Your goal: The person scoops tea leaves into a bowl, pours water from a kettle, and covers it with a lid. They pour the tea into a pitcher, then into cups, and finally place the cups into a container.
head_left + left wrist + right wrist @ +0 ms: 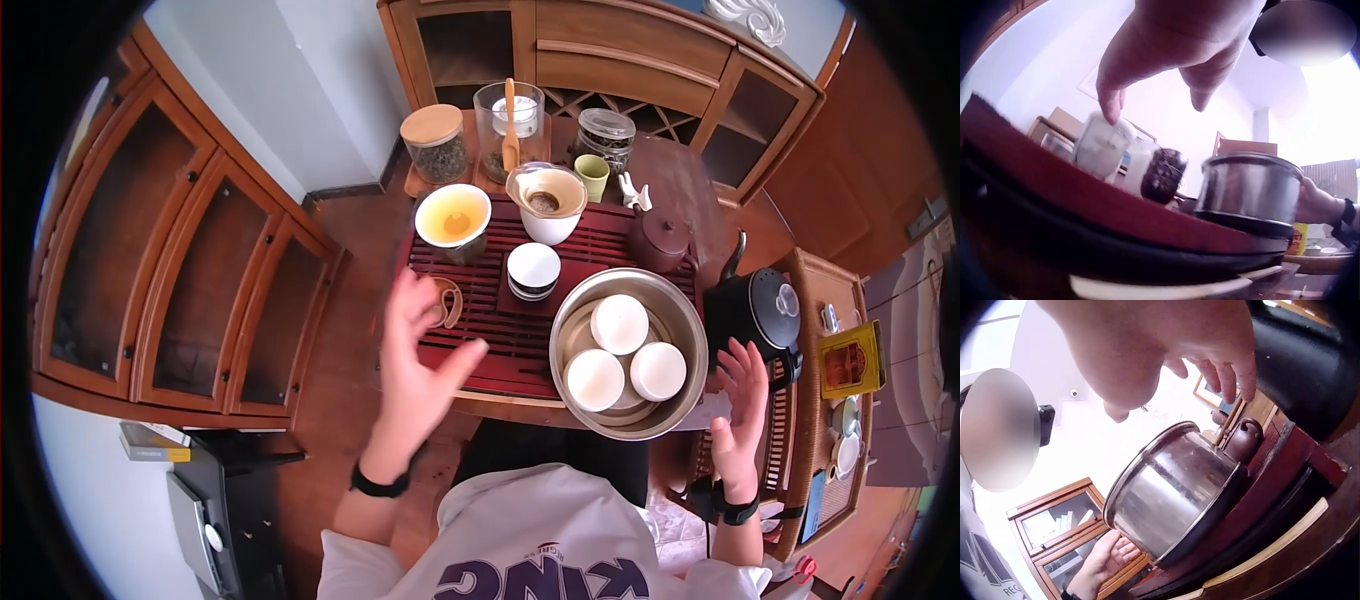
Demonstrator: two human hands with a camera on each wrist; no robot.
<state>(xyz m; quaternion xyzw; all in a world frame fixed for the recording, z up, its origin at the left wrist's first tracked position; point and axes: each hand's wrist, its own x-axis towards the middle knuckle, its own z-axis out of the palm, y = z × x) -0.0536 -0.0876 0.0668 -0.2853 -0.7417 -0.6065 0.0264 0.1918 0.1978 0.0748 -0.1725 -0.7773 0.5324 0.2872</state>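
Note:
A steel bowl [560, 350] with white cups [620, 324] inside stands on the front right of the red slatted tea tray [480, 375]. My left hand [425, 350] is raised over the tray's front left, fingers and thumb spread, holding nothing. Beneath its fingertips lies a small wooden piece [452, 302]. Right of the bowl, my right hand [738, 410] is held up with fingers spread, near the black kettle [770, 310], gripping nothing. In the right wrist view the steel bowl [1166, 487] appears side-on, below the right hand [1166, 350].
A gaiwan-like cup of amber tea [453, 216], a strainer on a white pitcher [550, 228], stacked cups [534, 268] and a brown teapot [660, 240] stand on the tray. Behind are glass jars [440, 155] and a green cup [592, 176]. A wicker shelf [790, 450] stands right.

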